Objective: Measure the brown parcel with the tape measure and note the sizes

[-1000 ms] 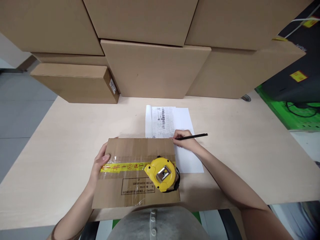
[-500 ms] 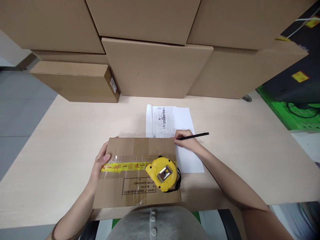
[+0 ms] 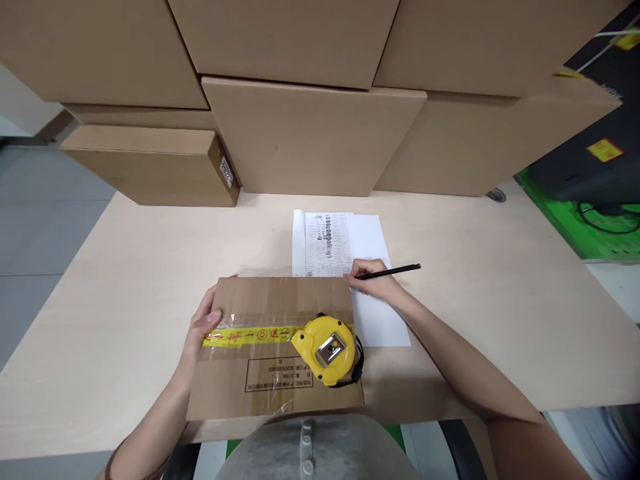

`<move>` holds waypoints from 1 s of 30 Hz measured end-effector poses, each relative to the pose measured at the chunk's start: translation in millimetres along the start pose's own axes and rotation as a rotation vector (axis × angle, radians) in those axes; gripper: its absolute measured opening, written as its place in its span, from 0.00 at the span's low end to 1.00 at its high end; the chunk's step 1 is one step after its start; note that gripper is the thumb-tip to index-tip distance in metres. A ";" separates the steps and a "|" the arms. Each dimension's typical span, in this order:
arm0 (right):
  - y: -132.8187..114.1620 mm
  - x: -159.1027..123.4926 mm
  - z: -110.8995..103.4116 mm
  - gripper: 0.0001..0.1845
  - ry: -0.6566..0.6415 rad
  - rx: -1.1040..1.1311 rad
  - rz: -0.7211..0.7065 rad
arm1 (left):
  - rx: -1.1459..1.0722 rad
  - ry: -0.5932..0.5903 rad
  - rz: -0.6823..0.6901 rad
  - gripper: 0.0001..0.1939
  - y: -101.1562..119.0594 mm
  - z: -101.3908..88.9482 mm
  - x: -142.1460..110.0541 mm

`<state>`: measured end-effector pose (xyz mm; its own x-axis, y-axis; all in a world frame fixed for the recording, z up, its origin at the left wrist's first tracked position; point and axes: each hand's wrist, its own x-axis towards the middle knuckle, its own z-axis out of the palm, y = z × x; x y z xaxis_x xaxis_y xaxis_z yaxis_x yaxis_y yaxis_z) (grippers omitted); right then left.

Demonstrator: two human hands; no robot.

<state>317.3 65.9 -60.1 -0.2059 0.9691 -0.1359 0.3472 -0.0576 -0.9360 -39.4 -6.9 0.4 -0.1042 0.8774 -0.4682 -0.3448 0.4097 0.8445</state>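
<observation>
My left hand (image 3: 203,323) grips the left side of a taped cardboard box (image 3: 225,380), thumb on top and the other fingers partly hidden behind its edge. Yellow tape with red print runs across the box. On its right part lies a yellow tape measure (image 3: 327,350) with a black strap. My right hand (image 3: 373,277) is closed around a black pen (image 3: 393,271) by the box's far right corner, and the pen's tip is hidden by the fingers. Beneath that hand are white paper sheets (image 3: 383,323), and a printed or written page (image 3: 327,243) shows beyond the box.
Large cardboard boxes (image 3: 310,143) are stacked along the back of the pale table (image 3: 125,300). A smaller labelled box (image 3: 150,167) stands at the back left. To the right are a green crate (image 3: 575,233) and dark items with yellow labels.
Almost nothing differs. The view has shifted slightly, while both hands, the box and the tape measure keep their places.
</observation>
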 end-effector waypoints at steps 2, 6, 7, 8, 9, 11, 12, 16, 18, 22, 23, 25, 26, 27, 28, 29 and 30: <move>0.0 0.5 0.0 0.20 -0.005 -0.005 -0.004 | 0.010 0.009 0.002 0.36 0.9 1.0 0.2; -1.2 1.4 -0.3 0.21 0.000 -0.016 -0.016 | 0.032 0.030 0.003 0.37 0.9 1.9 0.4; -1.7 1.4 -0.4 0.21 -0.002 -0.016 -0.017 | 0.032 0.028 0.003 0.37 0.6 1.8 0.4; -2.2 1.3 -0.4 0.20 -0.005 -0.016 -0.017 | 0.029 0.027 0.007 0.37 0.3 1.6 0.3; -2.8 1.2 -0.4 0.20 -0.005 -0.016 -0.017 | 0.025 0.024 0.009 0.37 0.1 1.4 0.1; -3.8 0.8 -0.4 0.19 0.008 -0.020 -0.021 | 0.017 0.019 0.010 0.36 0.0 1.3 -0.3; -4.1 0.7 -0.3 0.19 0.019 -0.024 -0.025 | 0.015 0.019 0.007 0.35 0.2 1.4 -0.5; -4.4 1.2 -0.5 0.20 0.039 -0.042 -0.042 | 0.017 0.011 -0.003 0.37 1.1 2.2 -1.3; -3.6 1.4 -0.7 0.20 0.029 -0.044 -0.044 | 0.013 0.005 0.005 0.37 0.8 1.7 -0.9; -1.7 0.8 -0.8 0.19 0.037 -0.043 -0.034 | 0.020 -0.007 0.038 0.34 -1.0 -1.4 1.4; -1.4 0.6 -0.7 0.19 0.044 -0.045 -0.035 | 0.027 -0.006 0.044 0.34 -1.3 -2.2 2.1; -1.4 0.2 -0.6 0.19 0.045 -0.052 -0.044 | 0.034 0.004 0.050 0.34 -1.7 -3.2 3.3; -1.5 0.0 -0.6 0.19 0.039 -0.054 -0.047 | 0.033 0.007 0.050 0.34 -1.8 -3.4 3.6; -1.7 -0.2 -0.7 0.18 0.033 -0.054 -0.048 | 0.030 0.008 0.047 0.34 -1.8 -3.5 3.7; -1.8 -0.4 -0.8 0.18 0.030 -0.055 -0.047 | 0.028 0.006 0.045 0.33 -1.8 -3.4 3.6; -1.9 -0.5 -0.9 0.18 0.031 -0.056 -0.048 | 0.026 0.002 0.047 0.33 -1.8 -3.2 3.3; -1.9 -0.6 -1.0 0.18 0.033 -0.058 -0.050 | 0.025 -0.003 0.049 0.33 -1.9 -2.9 2.8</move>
<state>317.7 65.7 -57.9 -0.1943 0.9778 -0.0780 0.3899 0.0040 -0.9209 -41.7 -6.0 -3.2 -0.1177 0.8972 -0.4256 -0.3162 0.3724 0.8725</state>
